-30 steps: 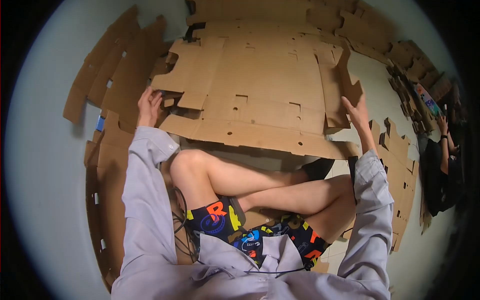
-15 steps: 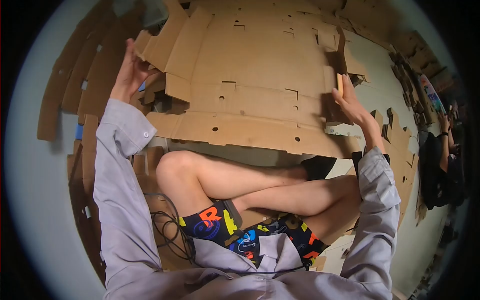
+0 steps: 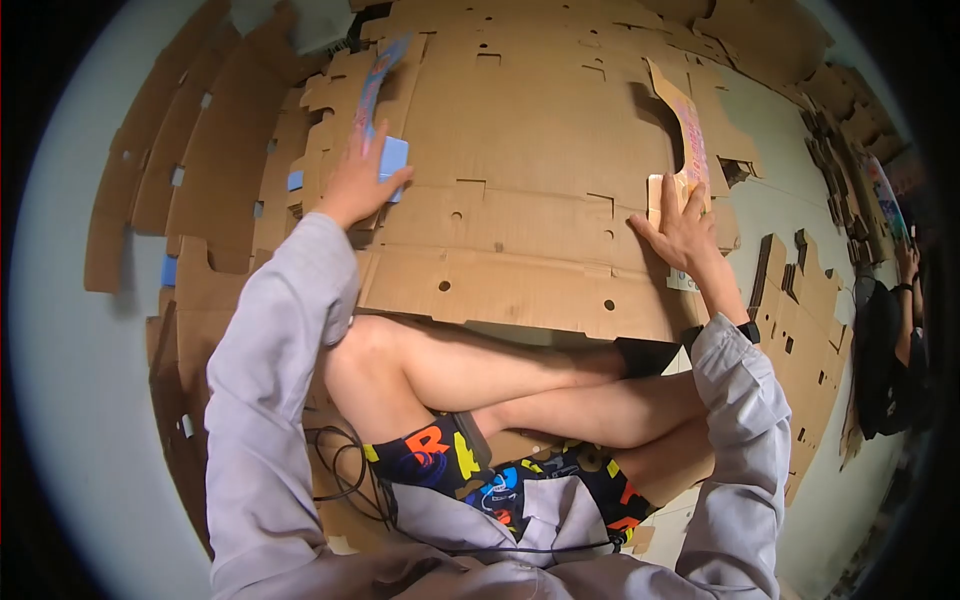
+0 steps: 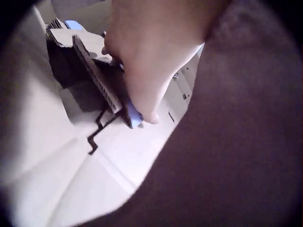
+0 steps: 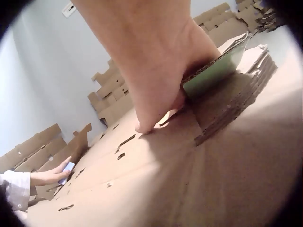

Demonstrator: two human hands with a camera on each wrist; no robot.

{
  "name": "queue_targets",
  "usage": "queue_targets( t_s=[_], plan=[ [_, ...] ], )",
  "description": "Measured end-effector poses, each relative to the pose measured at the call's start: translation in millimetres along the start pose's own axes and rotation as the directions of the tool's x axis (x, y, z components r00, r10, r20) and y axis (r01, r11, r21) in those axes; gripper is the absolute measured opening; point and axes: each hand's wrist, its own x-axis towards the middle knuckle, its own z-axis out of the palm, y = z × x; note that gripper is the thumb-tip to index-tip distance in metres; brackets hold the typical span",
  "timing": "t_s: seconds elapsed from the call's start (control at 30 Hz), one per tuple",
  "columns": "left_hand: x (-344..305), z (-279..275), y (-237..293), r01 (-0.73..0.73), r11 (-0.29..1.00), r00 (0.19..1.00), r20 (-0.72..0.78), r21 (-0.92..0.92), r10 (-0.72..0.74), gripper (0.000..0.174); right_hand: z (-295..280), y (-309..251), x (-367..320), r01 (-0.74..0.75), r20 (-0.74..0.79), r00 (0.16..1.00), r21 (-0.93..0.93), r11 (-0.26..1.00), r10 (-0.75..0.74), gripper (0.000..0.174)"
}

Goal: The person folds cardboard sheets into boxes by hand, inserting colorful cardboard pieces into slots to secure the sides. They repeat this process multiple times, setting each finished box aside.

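Note:
A large flattened cardboard box point(image 3: 530, 130) with slots and round holes lies before the crossed legs. My left hand point(image 3: 356, 188) rests with extended fingers on its left side flap, folded inward so that a blue printed face point(image 3: 395, 158) shows; in the left wrist view the thumb reaches past a blue edge point(image 4: 134, 116). On the opposite side my right hand point(image 3: 686, 236) presses with spread fingers on the right flap point(image 3: 690, 135), which leans inward, its colourful print outward. The right wrist view shows the right hand point(image 5: 156, 90) against a flap with a green face point(image 5: 213, 75).
More cardboard sheets point(image 3: 215, 150) lean along the left wall, and a stack of cut cardboard point(image 3: 790, 340) lies at right. A black cable point(image 3: 345, 465) loops beside the left knee. Another person in dark clothes point(image 3: 885, 350) sits at far right.
The left flap was lifted from its outer edge and folded inward; my left hand moved right with it. The right flap, upright before, now leans further inward under my right hand.

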Motion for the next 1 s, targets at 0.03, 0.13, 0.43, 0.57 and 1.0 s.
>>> queue_targets(
  t_s=[0.03,0.13,0.43,0.57,1.0],
  plan=[
    [3,19,-4,-0.033,0.989,0.994,-0.096,0.147,0.048,0.080,1,0,-1,-0.015,0.009,1.000,0.018,1.000,0.015,0.090],
    [-2,38,4,-0.006,0.968,0.984,-0.172,0.250,0.050,0.076,31,13,13,0.007,-0.113,0.994,0.035,0.999,-0.003,0.084],
    [15,-33,-7,0.091,0.511,0.984,-0.003,-0.855,-0.181,0.084,8,78,29,-0.028,-0.205,0.934,0.775,0.631,0.292,0.112],
    [-30,-90,29,0.188,0.194,0.976,0.161,-0.963,-0.148,0.090,-41,85,18,-0.084,-0.015,0.989,0.767,0.636,0.149,0.113],
    [-21,-50,45,0.063,0.798,0.994,-0.033,-0.599,-0.103,0.099,-47,29,-30,0.096,-0.207,0.978,0.516,0.851,0.016,0.115]
  ],
)
